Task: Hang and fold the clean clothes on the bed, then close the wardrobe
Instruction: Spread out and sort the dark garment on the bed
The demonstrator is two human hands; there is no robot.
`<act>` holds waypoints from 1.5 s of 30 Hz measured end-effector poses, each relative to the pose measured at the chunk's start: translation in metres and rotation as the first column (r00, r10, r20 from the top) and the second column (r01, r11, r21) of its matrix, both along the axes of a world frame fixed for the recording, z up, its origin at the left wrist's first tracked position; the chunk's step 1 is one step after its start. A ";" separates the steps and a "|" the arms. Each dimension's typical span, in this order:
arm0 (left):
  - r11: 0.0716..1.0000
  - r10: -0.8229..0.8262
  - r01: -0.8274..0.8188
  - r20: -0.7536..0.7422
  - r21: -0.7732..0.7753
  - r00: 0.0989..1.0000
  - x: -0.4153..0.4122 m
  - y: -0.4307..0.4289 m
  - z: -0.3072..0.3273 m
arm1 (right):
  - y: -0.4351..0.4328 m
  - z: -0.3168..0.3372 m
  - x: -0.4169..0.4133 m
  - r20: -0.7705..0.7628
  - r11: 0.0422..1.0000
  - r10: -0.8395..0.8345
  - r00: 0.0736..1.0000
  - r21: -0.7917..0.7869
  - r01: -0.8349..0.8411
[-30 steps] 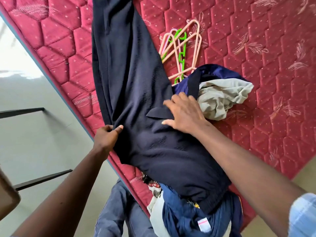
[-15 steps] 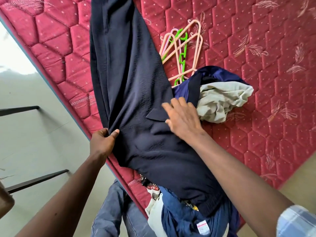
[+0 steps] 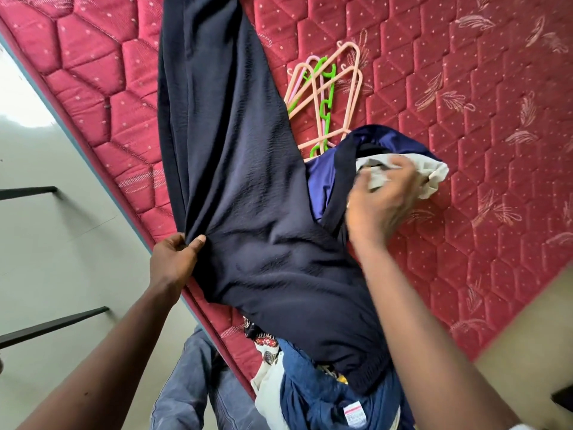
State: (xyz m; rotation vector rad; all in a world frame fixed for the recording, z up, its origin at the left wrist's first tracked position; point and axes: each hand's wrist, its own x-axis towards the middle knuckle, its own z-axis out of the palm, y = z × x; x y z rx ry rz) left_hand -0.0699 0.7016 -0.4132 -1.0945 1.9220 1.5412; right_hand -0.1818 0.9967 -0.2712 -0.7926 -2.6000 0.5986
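Here: L hand (image 3: 175, 259) pinches navy garment (image 3: 235, 169) edge; R hand (image 3: 383, 197) on beige cloth (image 3: 434, 178), blurred, grip unclear. Fabric prob. soft, light, limp; hold at seams.

Bright daylight, glare on floor (image 3: 18, 97) upper left; right hand (image 3: 381, 197) motion-blurred, grip unclear; edges bowed.

Before me the red quilted bed (image 3: 465, 88) carries a long navy garment (image 3: 232, 150), hangers (image 3: 326, 111) beside it, a blue-and-beige heap (image 3: 322, 181), and more clothes (image 3: 310, 383) at its near edge.
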 end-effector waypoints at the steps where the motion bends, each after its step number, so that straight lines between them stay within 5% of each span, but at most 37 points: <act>1: 1.000 0.021 -0.021 -0.008 0.008 1.000 0.000 0.002 0.000 | -0.016 -0.006 0.005 0.069 0.981 0.195 0.978 -0.030 -0.194; 3: 0.999 0.045 -0.045 -0.027 0.025 0.999 0.000 0.004 0.007 | -0.042 -0.019 0.009 0.339 0.917 0.395 0.854 -0.100 -0.385; 5: 0.998 0.049 -0.048 -0.035 0.030 0.998 0.000 0.002 0.012 | -0.052 -0.031 0.004 0.576 0.934 0.323 0.751 -0.067 -0.350; 7: 0.995 0.070 -0.065 -0.067 0.070 0.995 -0.001 0.001 0.020 | -0.055 -0.038 -0.001 0.635 0.956 0.235 0.736 -0.016 -0.292; 12: 0.988 0.052 -0.033 -0.122 0.152 0.991 -0.012 0.004 0.030 | -0.056 -0.039 -0.009 0.600 0.977 0.201 0.774 -0.182 -0.113; 16: 0.894 0.306 -0.302 0.039 0.332 0.951 -0.038 0.008 0.038 | -0.055 -0.042 -0.018 0.610 0.950 0.204 0.765 -0.313 -0.004; 19: 0.792 0.422 -0.455 0.174 0.407 0.890 -0.053 0.011 0.040 | -0.052 -0.045 -0.027 0.558 0.840 0.214 0.802 -0.524 0.141; 24: 0.919 0.345 -0.345 0.035 0.190 0.938 -0.058 0.011 0.032 | -0.051 -0.044 -0.034 0.604 0.693 0.400 0.690 -0.691 0.203; 28: 0.933 0.302 -0.309 -0.065 -0.183 0.951 -0.054 0.010 0.029 | -0.050 -0.051 -0.041 0.559 0.684 0.325 0.763 -0.696 0.218; 33: 0.928 0.219 -0.261 -0.177 -0.266 0.960 -0.053 0.016 0.039 | -0.039 -0.061 -0.036 0.516 0.574 0.274 0.812 -0.765 0.292; 39: 0.912 0.072 -0.162 -0.244 -0.378 0.967 -0.053 0.035 0.050 | -0.042 -0.062 -0.029 0.459 0.773 0.296 0.837 -0.631 0.072; 45: 0.896 0.426 -0.438 -0.138 -0.073 0.894 -0.060 0.043 0.033 | -0.051 -0.065 -0.018 0.474 0.800 0.391 0.789 -0.599 -0.036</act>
